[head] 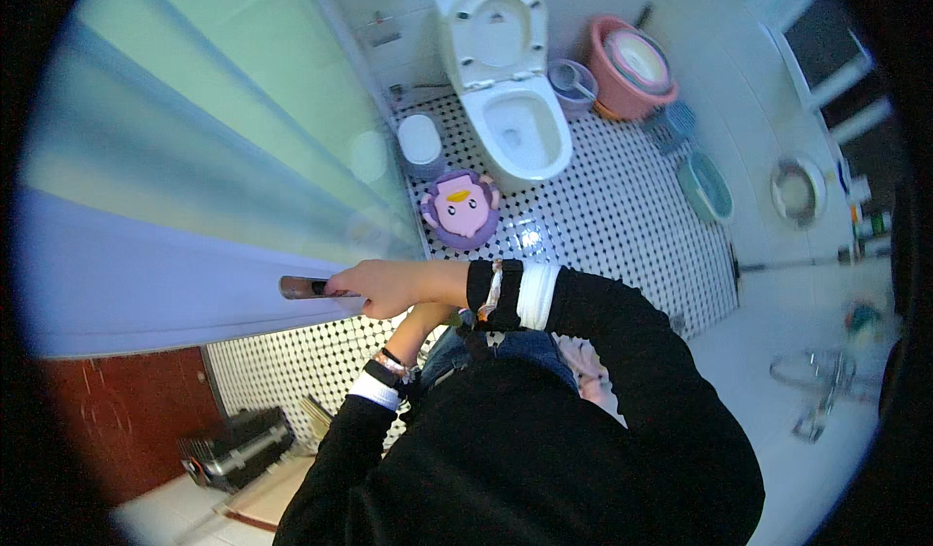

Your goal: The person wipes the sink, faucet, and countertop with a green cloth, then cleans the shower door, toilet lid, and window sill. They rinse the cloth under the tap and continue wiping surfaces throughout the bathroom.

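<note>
My right hand (pixel 390 286) reaches across to the left, its fingers hooked into the recessed metal handle (pixel 295 288) of a door (pixel 160 283) with pale frosted panels. Beneath the right wrist is my left hand (pixel 431 318), mostly hidden by it; a small greenish patch shows beside it, too covered to identify. Beyond the hands, a purple and pink stool with an animal face (pixel 463 210) sits on the tiled floor. Behind it stand a lidded bin (pixel 420 141) and a white toilet (pixel 521 134) with its lid and seat raised.
Pink basins (pixel 609 83), a purple bucket (pixel 572 83) and a teal basin (pixel 705 187) line the far wall. A bathtub (pixel 736 371) with a metal faucet (pixel 820 393) lies at the right. Past the door's near edge are a red-brown wooden panel (pixel 131 422) and a black appliance (pixel 244 444).
</note>
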`<action>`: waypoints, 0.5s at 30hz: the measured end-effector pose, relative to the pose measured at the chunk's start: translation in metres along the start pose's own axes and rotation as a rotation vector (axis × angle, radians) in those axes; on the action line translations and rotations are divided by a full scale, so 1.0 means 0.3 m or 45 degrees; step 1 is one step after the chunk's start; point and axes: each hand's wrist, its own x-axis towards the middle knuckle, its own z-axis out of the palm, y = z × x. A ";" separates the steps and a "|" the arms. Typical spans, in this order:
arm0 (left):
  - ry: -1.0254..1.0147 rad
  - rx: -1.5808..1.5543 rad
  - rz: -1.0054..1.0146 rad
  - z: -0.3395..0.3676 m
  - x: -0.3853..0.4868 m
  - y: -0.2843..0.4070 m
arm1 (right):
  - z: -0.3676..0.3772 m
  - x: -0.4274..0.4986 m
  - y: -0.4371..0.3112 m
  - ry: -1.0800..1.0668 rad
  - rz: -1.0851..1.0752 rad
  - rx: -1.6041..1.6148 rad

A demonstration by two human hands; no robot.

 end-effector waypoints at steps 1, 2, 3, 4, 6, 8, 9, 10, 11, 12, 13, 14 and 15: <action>0.044 -0.112 -0.101 -0.004 0.006 -0.007 | -0.004 0.019 0.016 -0.064 -0.029 -0.020; 0.096 -0.142 -0.131 -0.011 0.008 -0.013 | -0.014 0.045 0.031 -0.126 -0.060 -0.037; 0.157 -0.173 -0.159 -0.010 0.016 -0.016 | -0.017 0.053 0.040 -0.150 -0.127 -0.046; 0.226 -0.204 -0.184 -0.014 0.019 -0.013 | -0.024 0.074 0.043 -0.223 -0.082 -0.058; 0.376 -0.282 -0.237 -0.016 0.017 -0.002 | -0.020 0.107 0.032 -0.354 -0.065 -0.086; 0.544 -0.365 -0.261 -0.021 0.011 0.020 | -0.020 0.147 0.014 -0.403 -0.106 -0.025; 0.638 -0.414 -0.255 -0.027 -0.006 0.018 | 0.016 0.183 0.000 -0.439 -0.108 -0.033; 0.743 -0.469 -0.239 -0.039 -0.007 0.027 | 0.017 0.214 -0.004 -0.489 -0.122 -0.105; 0.872 -0.528 -0.206 -0.054 -0.011 0.032 | 0.017 0.242 0.001 -0.514 -0.183 -0.040; 0.999 -0.575 -0.158 -0.062 -0.015 0.026 | 0.034 0.255 0.011 -0.559 -0.194 -0.017; 1.078 -0.584 -0.174 -0.085 -0.012 0.021 | 0.037 0.271 0.024 -0.608 -0.243 0.035; 1.111 -0.594 -0.206 -0.097 -0.007 0.011 | 0.046 0.285 0.040 -0.636 -0.218 0.024; 1.103 -0.544 -0.351 -0.140 -0.001 -0.019 | 0.059 0.293 0.049 -0.665 -0.235 0.032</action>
